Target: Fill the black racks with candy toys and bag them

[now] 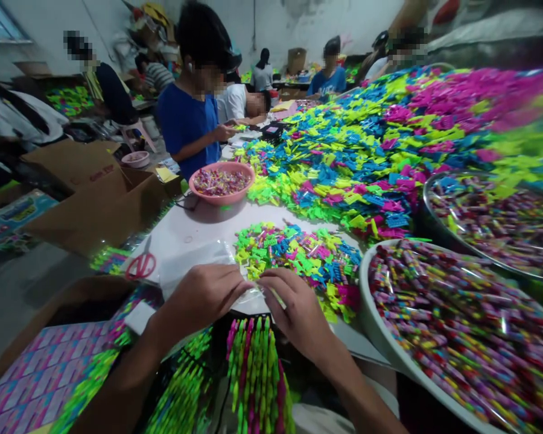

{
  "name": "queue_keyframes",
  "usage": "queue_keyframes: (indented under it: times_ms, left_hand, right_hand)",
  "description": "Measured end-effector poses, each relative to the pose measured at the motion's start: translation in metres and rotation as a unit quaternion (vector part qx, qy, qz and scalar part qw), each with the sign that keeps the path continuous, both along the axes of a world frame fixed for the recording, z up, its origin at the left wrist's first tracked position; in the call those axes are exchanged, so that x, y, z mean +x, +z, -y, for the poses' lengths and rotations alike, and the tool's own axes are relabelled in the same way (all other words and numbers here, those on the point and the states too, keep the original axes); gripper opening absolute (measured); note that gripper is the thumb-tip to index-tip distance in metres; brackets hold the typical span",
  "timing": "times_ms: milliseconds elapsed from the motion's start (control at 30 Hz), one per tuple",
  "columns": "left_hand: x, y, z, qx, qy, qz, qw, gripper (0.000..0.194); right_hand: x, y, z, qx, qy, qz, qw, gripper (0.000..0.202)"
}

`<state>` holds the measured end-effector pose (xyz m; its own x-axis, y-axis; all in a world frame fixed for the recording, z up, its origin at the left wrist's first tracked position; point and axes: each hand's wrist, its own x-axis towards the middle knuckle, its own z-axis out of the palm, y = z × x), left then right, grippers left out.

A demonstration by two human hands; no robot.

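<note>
My left hand (203, 295) and my right hand (294, 301) meet fingertip to fingertip at the near edge of the white table (199, 232). Both are closed in a pinch; a small pale or clear bit shows between them, too small to name. Under and beyond my left hand lies a clear plastic sheet or bag (185, 265). Just past my fingers is a small heap of neon plastic pieces (294, 247) mixed with shiny wrapped sticks. Below my hands, rows of green and pink plastic pieces (253, 361) stand packed together.
Red-handled scissors (140, 265) lie left. A pink basin (221, 184) and a large pale basin (366, 277) hold wrapped sticks; a metal-rimmed basin (428, 199) stands behind. A large neon heap (344, 157) covers the right. Cardboard box (85, 205) at left. A person in blue (185, 120) works opposite.
</note>
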<state>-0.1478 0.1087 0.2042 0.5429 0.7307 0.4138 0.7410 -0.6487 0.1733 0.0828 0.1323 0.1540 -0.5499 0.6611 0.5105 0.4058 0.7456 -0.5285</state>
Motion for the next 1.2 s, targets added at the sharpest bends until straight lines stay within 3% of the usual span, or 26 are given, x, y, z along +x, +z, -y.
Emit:
queue_keyframes:
  times_ms: [133, 200, 233, 333, 467, 567, 667, 767, 867, 967, 1100, 1200]
  left_hand:
    - [-0.003, 0.012, 0.018, 0.006, 0.020, -0.035, 0.999, 0.024]
    - [-0.001, 0.013, 0.026, 0.000, 0.026, -0.047, 0.999, 0.048]
    - [0.001, 0.013, 0.029, 0.001, 0.028, -0.057, 0.998, 0.050]
    - [0.008, 0.013, 0.034, 0.008, 0.026, -0.097, 0.995, 0.017]
    - [0.010, 0.014, 0.036, -0.002, 0.007, -0.118, 0.993, 0.018]
    - [0.008, 0.016, 0.037, 0.039, 0.031, -0.155, 0.987, 0.016]
    - [0.008, 0.019, 0.040, 0.067, 0.071, -0.145, 0.985, 0.014]
    - [0.010, 0.023, 0.047, 0.055, 0.077, -0.101, 0.990, 0.013]
    - [0.013, 0.023, 0.053, 0.022, 0.069, -0.064, 0.995, 0.013]
    - [0.013, 0.023, 0.057, -0.011, 0.065, -0.015, 0.998, 0.016]
    - [0.010, 0.026, 0.059, -0.051, 0.069, 0.074, 0.994, 0.017]
    - [0.009, 0.031, 0.061, -0.088, 0.067, 0.106, 0.988, 0.016]
  right_hand:
    - [0.011, 0.017, -0.003, -0.009, 0.068, 0.074, 0.995, 0.025]
    - [0.017, 0.023, -0.003, -0.014, 0.083, 0.105, 0.991, 0.024]
    - [0.018, 0.025, -0.003, -0.016, 0.084, 0.110, 0.990, 0.022]
    - [0.018, 0.027, -0.005, -0.001, 0.066, 0.124, 0.990, 0.017]
    - [0.015, 0.027, -0.006, 0.056, 0.030, 0.190, 0.980, 0.016]
    - [0.018, 0.036, 0.000, 0.088, 0.017, 0.219, 0.972, 0.014]
    - [0.026, 0.055, 0.018, 0.086, 0.009, 0.172, 0.981, 0.017]
    - [0.026, 0.067, 0.042, 0.084, 0.042, 0.075, 0.993, 0.023]
    - [0.015, 0.061, 0.058, 0.101, 0.077, 0.040, 0.991, 0.032]
    - [0.005, 0.046, 0.061, 0.126, 0.063, 0.064, 0.988, 0.040]
    - [0.002, 0.036, 0.048, 0.174, 0.060, 0.107, 0.977, 0.045]
    - [-0.002, 0.035, 0.032, 0.202, 0.085, 0.111, 0.969, 0.035]
